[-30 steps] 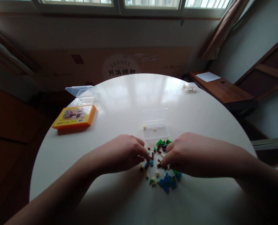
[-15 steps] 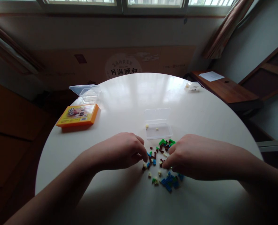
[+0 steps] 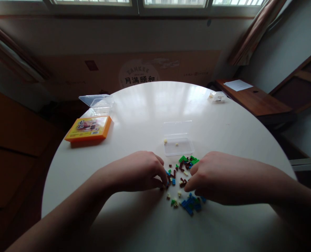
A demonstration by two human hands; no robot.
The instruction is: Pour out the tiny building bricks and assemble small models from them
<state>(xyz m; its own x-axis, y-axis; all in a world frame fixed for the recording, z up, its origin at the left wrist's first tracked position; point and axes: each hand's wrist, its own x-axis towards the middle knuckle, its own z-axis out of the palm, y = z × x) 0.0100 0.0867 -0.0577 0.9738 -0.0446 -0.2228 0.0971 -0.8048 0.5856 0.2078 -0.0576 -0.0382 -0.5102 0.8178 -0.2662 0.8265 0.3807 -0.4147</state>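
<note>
Bricks lie loose just nearside of the box, likely spread so pieces show; left hand and right hand dip there, fingertips narrowed, whether holding any I cannot tell.

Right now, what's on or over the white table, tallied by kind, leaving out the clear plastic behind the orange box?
Hands: 2 (left hand, right hand)
Orange box: 1
Open clear case: 1
Small packet: 1
Total: 5, besides small bricks, too jumbled to count
</note>
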